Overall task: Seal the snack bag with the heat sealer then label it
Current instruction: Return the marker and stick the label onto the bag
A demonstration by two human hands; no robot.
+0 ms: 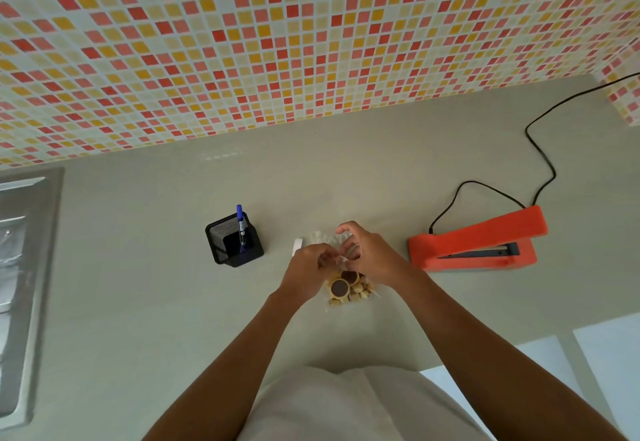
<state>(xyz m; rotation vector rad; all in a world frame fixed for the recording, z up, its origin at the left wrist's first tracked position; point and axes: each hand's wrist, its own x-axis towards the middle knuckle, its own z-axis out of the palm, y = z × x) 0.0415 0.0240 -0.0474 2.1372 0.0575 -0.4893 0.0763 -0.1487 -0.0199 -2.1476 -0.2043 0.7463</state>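
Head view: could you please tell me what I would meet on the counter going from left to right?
sink → pen holder → snack bag → heat sealer

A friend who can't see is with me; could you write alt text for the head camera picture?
Seen from above, a person's left hand and right hand pinch the top of a clear snack bag of biscuits on a grey counter. An orange heat sealer lies to the right, a mesh pen holder with a blue marker to the left.
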